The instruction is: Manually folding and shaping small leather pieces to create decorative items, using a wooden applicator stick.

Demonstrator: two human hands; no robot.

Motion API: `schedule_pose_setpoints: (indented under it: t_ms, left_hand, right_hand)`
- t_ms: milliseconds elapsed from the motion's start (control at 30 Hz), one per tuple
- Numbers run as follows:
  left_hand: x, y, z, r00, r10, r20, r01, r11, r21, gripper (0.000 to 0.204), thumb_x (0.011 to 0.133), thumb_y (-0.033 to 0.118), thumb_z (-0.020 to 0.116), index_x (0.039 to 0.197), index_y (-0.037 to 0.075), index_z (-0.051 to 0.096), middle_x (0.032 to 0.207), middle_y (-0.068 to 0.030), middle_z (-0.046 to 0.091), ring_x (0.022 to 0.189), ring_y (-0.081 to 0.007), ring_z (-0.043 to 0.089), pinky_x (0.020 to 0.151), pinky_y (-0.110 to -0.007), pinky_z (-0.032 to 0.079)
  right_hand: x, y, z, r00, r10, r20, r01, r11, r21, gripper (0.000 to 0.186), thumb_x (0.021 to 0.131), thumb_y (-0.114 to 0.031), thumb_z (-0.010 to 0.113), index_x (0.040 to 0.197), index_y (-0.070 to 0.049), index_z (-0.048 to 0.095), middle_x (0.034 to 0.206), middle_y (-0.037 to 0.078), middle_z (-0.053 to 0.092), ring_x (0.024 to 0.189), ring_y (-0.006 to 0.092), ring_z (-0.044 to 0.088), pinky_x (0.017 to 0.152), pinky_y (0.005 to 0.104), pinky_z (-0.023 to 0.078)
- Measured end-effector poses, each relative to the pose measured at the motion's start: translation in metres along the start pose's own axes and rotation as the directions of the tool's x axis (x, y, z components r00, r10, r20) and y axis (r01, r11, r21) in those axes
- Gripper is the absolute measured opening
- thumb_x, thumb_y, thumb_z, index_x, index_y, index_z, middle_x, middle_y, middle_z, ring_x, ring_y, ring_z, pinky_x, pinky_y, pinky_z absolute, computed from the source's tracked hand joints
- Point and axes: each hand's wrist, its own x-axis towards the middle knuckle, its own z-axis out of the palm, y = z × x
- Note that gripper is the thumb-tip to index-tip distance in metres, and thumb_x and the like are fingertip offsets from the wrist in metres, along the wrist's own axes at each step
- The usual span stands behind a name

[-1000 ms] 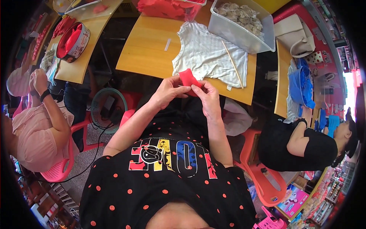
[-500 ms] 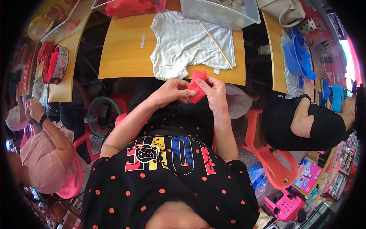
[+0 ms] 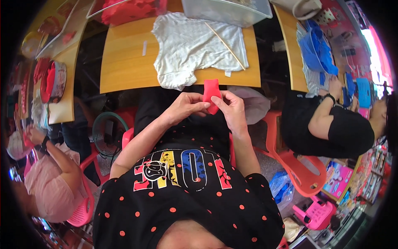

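The small red fabric piece stands nearly upright between the two hands, its long axis running from near to far, its rounded far end pointing toward the tabletop edge. It sits just short of that near edge, above the person's lap. The left hand comes in from the left, its fingers pinched together on the piece's lower left side. The right hand meets it from the right, thumb laid across the front of the fabric and the other fingers behind, so both hands are clamped on it. The lower end of the piece is hidden in the grip.

Just beyond, a white shirt lies flat on the tabletop with a thin wooden stick resting slantwise on it. A clear plastic bin stands at the far edge.
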Motion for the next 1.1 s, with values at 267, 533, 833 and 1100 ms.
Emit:
schedule_pose_setpoints:
  t_ms: [267, 533, 833, 1100]
  left_hand:
    - [-0.027, -0.013, -0.027, 0.990, -0.108, 0.086, 0.091, 0.980, 0.179, 0.036, 0.092, 0.017, 0.056, 0.124, -0.001, 0.052, 0.117, -0.0116, 0.061, 0.105, -0.0172, 0.058, 0.090, -0.028, 0.046]
    - [-0.066, -0.025, -0.074, 0.919, -0.143, -0.368, 0.140, 0.990, -0.034, 0.028, 0.096, 0.015, 0.050, 0.118, -0.001, 0.054, 0.118, -0.0141, 0.059, 0.105, -0.0223, 0.060, 0.086, -0.032, 0.050]
    - [-0.080, -0.039, -0.074, 0.796, -0.142, -0.588, 0.071, 0.987, -0.143, 0.022, 0.095, 0.014, 0.051, 0.111, 0.000, 0.055, 0.112, -0.0173, 0.061, 0.096, -0.0223, 0.064, 0.081, -0.032, 0.054]
    - [-0.056, -0.038, -0.082, 0.815, -0.175, -0.553, 0.064, 0.974, -0.215, 0.018, 0.094, 0.013, 0.052, 0.105, -0.001, 0.058, 0.106, -0.0172, 0.064, 0.090, -0.0218, 0.066, 0.077, -0.032, 0.056]
  right_hand:
    - [-0.049, 0.071, -0.180, 0.912, 0.110, -0.395, -0.254, 0.907, -0.335, 0.026, 0.085, -0.024, 0.064, 0.087, 0.002, 0.068, 0.067, 0.007, 0.062, 0.068, 0.0106, 0.059, 0.063, 0.0283, 0.046]
    - [0.027, 0.225, -0.205, 0.875, 0.168, -0.455, -0.475, 0.478, -0.739, 0.032, 0.074, -0.036, 0.069, 0.085, -0.006, 0.070, 0.088, 0.018, 0.066, 0.087, 0.0354, 0.063, 0.077, 0.0416, 0.049]
    - [0.113, 0.434, -0.199, 0.783, 0.168, -0.599, -0.622, 0.186, -0.761, 0.071, 0.075, -0.030, 0.067, 0.133, 0.000, 0.040, 0.138, 0.021, 0.040, 0.130, 0.0390, 0.036, 0.110, 0.0461, 0.023]
    - [0.080, 0.440, -0.266, 0.842, -0.033, -0.538, -0.425, 0.574, -0.700, 0.040, 0.077, -0.026, 0.064, 0.108, -0.002, 0.059, 0.102, 0.021, 0.062, 0.096, 0.0310, 0.061, 0.083, 0.0400, 0.046]
